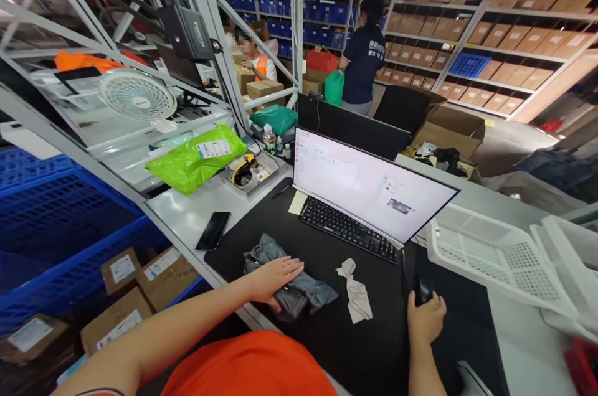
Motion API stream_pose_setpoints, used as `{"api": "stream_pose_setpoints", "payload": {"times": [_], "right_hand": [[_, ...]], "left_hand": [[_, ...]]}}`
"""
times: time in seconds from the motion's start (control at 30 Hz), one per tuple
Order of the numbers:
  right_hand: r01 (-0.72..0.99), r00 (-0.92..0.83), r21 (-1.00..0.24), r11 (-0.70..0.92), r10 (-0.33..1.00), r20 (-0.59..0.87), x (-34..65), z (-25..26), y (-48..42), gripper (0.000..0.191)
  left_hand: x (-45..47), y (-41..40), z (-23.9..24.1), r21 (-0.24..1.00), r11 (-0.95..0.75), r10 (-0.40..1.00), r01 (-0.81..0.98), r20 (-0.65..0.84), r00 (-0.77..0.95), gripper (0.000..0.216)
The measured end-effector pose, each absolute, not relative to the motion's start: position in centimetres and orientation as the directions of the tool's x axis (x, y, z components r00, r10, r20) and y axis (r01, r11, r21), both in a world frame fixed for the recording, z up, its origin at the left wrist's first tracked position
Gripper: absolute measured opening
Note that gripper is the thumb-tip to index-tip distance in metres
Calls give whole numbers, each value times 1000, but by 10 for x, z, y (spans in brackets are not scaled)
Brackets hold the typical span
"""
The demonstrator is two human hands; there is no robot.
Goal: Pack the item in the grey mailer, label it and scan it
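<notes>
My left hand (273, 278) lies flat with fingers stretched out on a crumpled grey plastic bag (308, 287) on the black desk mat (336, 334). My right hand (425, 318) is curled over a black computer mouse (424, 290) at the right of the mat. A crumpled beige scrap of paper (355, 290) lies between my hands. Behind them stand a black keyboard (348, 228) and a lit monitor (369, 187).
A black phone (213, 230) lies left of the mat. A green parcel (194, 159), a scanner tray (250, 173) and a white fan (137, 94) sit at the left. White plastic baskets (504, 259) are on the right. Two people work at the cardboard-box shelves behind.
</notes>
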State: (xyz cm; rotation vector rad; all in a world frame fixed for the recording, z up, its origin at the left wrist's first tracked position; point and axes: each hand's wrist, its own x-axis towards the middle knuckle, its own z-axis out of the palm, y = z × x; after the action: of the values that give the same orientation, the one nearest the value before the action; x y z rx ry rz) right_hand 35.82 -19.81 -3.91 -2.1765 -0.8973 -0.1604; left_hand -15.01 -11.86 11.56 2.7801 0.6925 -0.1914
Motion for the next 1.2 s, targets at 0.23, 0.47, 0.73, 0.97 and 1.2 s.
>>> {"api": "stream_pose_setpoints", "payload": {"times": [0.23,0.47,0.73,0.97,1.2], "right_hand": [[681,726,-544,-489,547,417,356,-43,-201,68],[688,713,-540,-485,589,380,360,-41,-202,65],[699,705,-521,-490,591,392,357,-33,-201,69],[720,686,-504,-477,600,412,357,-34,-200,69],[714,692,-493,-498,610,386,356,-37,-201,65]], "left_hand": [[-168,-102,123,233,-809,540,540,-70,839,86],[-171,-119,104,120,-655,755,746,74,652,56],[-157,-136,101,152,-342,920,927,254,298,46],[-157,-137,95,196,-331,917,923,296,266,46],[-159,-135,97,177,-342,914,923,291,283,46]]}}
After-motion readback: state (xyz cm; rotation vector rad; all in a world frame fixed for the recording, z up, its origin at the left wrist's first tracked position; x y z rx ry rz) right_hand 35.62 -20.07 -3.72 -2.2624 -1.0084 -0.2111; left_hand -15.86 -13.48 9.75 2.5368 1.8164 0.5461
